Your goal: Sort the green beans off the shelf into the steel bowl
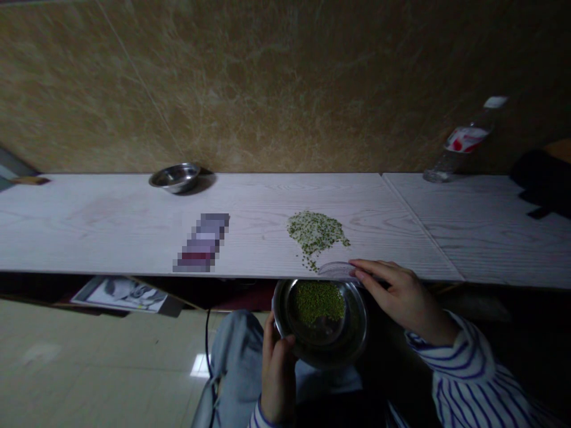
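Observation:
A steel mixing bowl [363, 324] sits tilted in front of me, just below the table edge, with a heap of green mung beans [319, 301] inside. My left hand [279, 371] grips its near left rim from below. My right hand [395, 294], in a striped sleeve, holds a curved translucent plastic scraper [338, 271] against the far rim, at the table edge. On the white wood-grain table [111, 232], a loose pile of green beans [316, 233] lies just beyond the scraper, with a few stray beans trailing toward it.
A small steel bowl [175, 177] stands at the table's back, and a plastic water bottle [464, 139] lies far right. A pixelated flat object [200, 242] lies left of the beans. A picture sheet [120, 294] sits below the table edge, above my knees [236, 356].

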`<state>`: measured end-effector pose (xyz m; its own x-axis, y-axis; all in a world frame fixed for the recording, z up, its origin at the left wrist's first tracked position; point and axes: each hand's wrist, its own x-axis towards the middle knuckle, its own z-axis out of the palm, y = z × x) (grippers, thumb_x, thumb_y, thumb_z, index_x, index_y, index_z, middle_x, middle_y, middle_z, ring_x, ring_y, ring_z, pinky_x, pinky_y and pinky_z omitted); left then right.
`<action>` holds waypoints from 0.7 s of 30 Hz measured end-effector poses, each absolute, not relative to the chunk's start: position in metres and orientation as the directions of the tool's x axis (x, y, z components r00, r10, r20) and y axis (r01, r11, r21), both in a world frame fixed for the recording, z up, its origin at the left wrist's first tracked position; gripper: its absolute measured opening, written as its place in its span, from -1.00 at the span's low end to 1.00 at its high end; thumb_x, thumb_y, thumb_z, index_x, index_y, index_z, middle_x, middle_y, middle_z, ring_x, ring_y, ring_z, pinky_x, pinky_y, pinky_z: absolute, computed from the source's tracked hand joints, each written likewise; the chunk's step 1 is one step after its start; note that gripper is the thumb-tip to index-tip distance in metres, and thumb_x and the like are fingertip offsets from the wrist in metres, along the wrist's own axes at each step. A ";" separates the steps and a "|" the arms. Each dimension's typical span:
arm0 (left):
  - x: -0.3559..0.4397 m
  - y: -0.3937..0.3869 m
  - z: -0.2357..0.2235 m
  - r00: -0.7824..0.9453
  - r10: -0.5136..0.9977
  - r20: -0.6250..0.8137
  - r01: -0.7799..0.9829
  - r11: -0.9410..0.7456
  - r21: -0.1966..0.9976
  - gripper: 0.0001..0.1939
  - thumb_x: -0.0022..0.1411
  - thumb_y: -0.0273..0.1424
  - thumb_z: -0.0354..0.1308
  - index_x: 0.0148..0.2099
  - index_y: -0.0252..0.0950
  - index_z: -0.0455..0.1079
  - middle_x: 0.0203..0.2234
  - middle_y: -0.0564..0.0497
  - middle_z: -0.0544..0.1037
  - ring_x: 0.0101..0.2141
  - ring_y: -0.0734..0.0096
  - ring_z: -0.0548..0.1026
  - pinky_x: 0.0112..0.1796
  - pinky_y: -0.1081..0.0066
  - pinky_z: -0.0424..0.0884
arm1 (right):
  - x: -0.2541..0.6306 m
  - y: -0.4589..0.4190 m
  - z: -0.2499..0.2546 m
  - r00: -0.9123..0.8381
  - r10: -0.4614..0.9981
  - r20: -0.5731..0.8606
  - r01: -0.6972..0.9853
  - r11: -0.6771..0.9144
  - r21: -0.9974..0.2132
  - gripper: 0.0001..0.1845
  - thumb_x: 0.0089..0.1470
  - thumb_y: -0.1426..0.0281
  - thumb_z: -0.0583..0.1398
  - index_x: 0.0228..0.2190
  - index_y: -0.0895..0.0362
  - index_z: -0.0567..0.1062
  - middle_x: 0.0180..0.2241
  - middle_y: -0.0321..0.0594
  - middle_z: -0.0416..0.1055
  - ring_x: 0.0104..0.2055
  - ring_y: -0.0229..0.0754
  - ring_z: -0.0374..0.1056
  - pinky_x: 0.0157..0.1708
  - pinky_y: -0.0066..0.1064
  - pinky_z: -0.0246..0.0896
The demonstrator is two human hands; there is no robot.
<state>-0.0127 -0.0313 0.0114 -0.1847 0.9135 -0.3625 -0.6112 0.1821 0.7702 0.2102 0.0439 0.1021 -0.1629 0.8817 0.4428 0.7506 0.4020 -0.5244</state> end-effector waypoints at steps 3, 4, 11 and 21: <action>-0.013 -0.032 0.013 -0.178 0.909 -0.376 -0.628 0.189 0.754 -0.38 0.08 -0.30 0.26 0.23 -0.15 0.37 0.10 -0.08 0.51 0.11 0.06 0.40 -0.03 0.27 0.38 | 0.210 0.044 0.103 -0.141 0.883 0.448 0.751 0.390 -0.533 -0.74 0.25 0.35 0.18 -0.12 0.04 0.65 -0.18 -0.17 0.67 -0.20 -0.08 0.61 -0.25 -0.33 0.57; -0.013 -0.032 0.013 -0.175 0.907 -0.384 -0.632 0.195 0.750 -0.38 0.08 -0.30 0.26 0.23 -0.14 0.37 0.10 -0.08 0.51 0.11 0.05 0.40 -0.04 0.27 0.38 | 0.210 0.044 0.103 -0.135 0.885 0.446 0.753 0.384 -0.534 -0.74 0.25 0.35 0.18 -0.12 0.04 0.65 -0.18 -0.17 0.67 -0.20 -0.08 0.61 -0.24 -0.32 0.58; -0.012 -0.031 0.010 -0.180 0.910 -0.374 -0.610 0.195 0.768 -0.43 0.08 -0.30 0.24 0.18 -0.15 0.40 0.07 -0.08 0.52 0.11 0.05 0.40 -0.03 0.27 0.38 | 0.213 0.047 0.103 -0.111 0.887 0.447 0.778 0.358 -0.516 -0.72 0.25 0.34 0.17 -0.12 0.06 0.65 -0.16 -0.15 0.67 -0.19 -0.04 0.62 -0.20 -0.27 0.59; -0.014 -0.032 0.011 -0.184 0.907 -0.379 -0.619 0.193 0.761 -0.47 0.07 -0.32 0.25 0.14 -0.17 0.41 0.04 -0.09 0.53 0.09 0.06 0.41 -0.05 0.28 0.38 | 0.208 0.048 0.101 -0.134 0.891 0.434 0.755 0.375 -0.537 -0.72 0.24 0.35 0.18 -0.10 0.06 0.65 -0.15 -0.15 0.67 -0.18 -0.05 0.62 -0.20 -0.30 0.58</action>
<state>-0.0138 -0.0320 0.0107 -0.1839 0.9068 -0.3794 -0.6193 0.1928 0.7611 0.2084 0.0483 0.1007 -0.1343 0.8910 0.4336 0.7553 0.3753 -0.5373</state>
